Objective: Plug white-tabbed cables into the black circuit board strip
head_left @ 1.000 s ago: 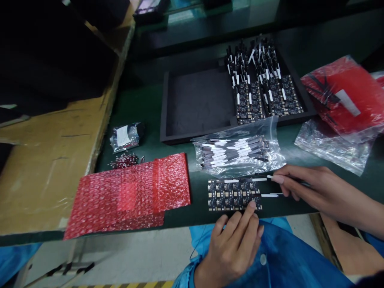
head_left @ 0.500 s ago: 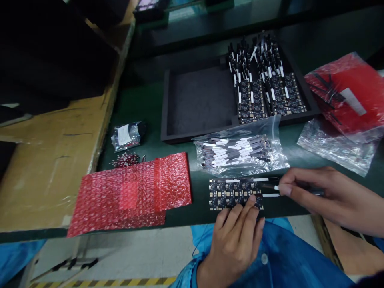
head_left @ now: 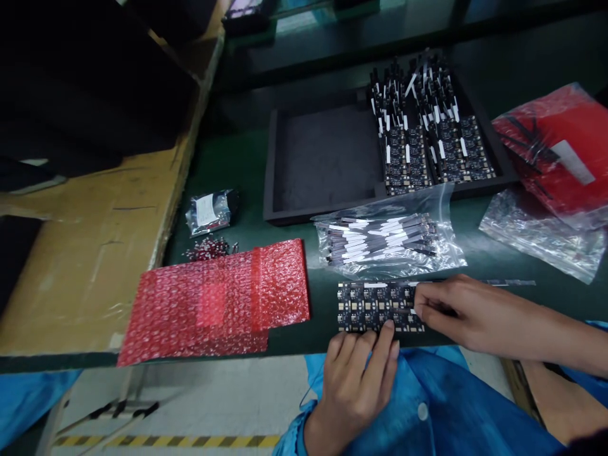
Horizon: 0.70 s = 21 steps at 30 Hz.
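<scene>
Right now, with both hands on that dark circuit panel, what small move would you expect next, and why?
Probably pressing the strip down: the right hand has its fingers on the right end of the circuit panel, where a thin strip lies, while the left hand steadies the panel's near edge.

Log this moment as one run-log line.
left hand: fingertips steadying circuit board panel | right hand: fingers on panel's right end | bag of flex strips: behind

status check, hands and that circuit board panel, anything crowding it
Left hand fingertips on near edge of circuit board panel. Right hand pinching at its right end. Bag of strips close behind, not touching.
</scene>
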Tool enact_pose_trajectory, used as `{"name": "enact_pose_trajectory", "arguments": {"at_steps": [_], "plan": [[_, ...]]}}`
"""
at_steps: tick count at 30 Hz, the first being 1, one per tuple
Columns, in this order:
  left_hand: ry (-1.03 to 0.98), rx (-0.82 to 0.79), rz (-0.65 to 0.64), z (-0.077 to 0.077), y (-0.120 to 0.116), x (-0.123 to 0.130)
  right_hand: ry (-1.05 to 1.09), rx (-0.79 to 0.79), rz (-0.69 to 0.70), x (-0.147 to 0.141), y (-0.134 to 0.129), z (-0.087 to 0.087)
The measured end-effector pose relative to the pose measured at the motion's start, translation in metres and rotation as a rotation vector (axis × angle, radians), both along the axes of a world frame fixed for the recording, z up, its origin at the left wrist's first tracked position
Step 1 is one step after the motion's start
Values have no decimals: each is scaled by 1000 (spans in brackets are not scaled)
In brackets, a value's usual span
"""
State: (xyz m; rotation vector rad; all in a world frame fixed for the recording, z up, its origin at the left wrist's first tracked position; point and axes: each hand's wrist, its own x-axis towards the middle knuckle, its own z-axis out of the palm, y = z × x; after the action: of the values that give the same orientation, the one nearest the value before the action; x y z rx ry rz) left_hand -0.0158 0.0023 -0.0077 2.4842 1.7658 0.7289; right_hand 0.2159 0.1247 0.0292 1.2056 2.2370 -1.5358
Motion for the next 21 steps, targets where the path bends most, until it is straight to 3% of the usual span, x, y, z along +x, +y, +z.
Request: {"name": "enact_pose_trajectory", "arguments": {"at_steps": [21], "plan": [[56,-48,-8,1,8,5,-61,-1,32,-5,0,-3]]}}
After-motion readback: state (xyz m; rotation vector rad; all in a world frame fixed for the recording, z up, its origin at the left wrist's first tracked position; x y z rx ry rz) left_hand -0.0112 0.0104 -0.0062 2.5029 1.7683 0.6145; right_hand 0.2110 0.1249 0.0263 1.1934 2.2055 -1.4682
